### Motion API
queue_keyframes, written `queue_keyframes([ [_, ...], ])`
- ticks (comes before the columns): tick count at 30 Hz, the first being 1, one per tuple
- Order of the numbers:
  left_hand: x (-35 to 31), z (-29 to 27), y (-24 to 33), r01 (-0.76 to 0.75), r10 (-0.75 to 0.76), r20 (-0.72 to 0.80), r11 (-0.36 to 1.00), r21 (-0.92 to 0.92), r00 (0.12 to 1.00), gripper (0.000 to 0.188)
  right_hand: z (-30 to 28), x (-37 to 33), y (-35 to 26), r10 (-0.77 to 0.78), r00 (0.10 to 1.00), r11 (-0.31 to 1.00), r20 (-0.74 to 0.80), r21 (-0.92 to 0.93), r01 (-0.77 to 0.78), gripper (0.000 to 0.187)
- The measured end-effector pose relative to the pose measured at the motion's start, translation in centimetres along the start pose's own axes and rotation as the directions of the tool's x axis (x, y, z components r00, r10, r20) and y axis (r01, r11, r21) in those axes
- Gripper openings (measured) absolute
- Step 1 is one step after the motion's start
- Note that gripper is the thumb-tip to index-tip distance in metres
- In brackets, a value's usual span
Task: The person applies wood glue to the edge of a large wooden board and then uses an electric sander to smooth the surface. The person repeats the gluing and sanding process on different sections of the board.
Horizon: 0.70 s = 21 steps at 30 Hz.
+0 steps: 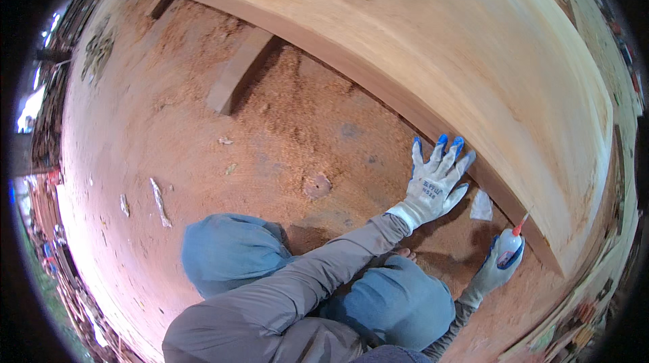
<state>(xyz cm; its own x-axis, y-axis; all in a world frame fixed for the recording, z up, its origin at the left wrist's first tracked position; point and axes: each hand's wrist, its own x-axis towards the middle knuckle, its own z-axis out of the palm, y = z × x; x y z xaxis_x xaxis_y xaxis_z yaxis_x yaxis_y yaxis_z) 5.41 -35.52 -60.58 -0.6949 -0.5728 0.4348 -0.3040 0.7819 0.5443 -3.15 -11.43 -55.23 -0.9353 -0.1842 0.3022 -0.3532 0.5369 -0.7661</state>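
Five gloved left fingers [438, 152] splay along smooth timber [433, 38]; right fingers [518, 253] grip a rounded bottle [508, 243].

One wide, head-worn fisheye view looks steeply down from close above both hands [433, 190].

A: Left hand [433, 190]?
B: Gloved, fingers spread at the edge of a wide wooden slab [439, 59].
A: Right hand [488, 275]?
B: Also gloved; grips white squeeze bottle [508, 244], red nozzle [518, 228] at the slab's edge, near one corner.
A: Ground?
B: Sawdust [287, 113]; a wooden block [242, 72] reaching the slab.
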Motion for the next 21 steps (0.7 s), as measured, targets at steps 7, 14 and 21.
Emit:
queue_keyframes([
  [7, 1.6, -3.7, -6.8, 0.243, -0.236, -0.165, 0.970, 0.023, 0.958, 0.090, 2.0, -2.0, -1.9, 0.046, 0.994, 0.997, 0.098, 0.053, -0.052, 0.064],
  [14, 5.8, -7.4, -11.1, 0.309, -0.269, -0.199, 0.928, 0.209, 0.942, 0.089, 3.1, -2.3, -3.0, 0.015, 0.994, 1.000, 0.104, -0.008, -0.014, 0.064],
  [21, 5.0, -4.3, -5.4, 0.220, -0.215, -0.048, 0.946, 0.239, 0.976, 0.097, 3.9, -2.7, -5.3, -0.020, 1.000, 0.996, 0.023, -0.081, 0.021, 0.073],
])
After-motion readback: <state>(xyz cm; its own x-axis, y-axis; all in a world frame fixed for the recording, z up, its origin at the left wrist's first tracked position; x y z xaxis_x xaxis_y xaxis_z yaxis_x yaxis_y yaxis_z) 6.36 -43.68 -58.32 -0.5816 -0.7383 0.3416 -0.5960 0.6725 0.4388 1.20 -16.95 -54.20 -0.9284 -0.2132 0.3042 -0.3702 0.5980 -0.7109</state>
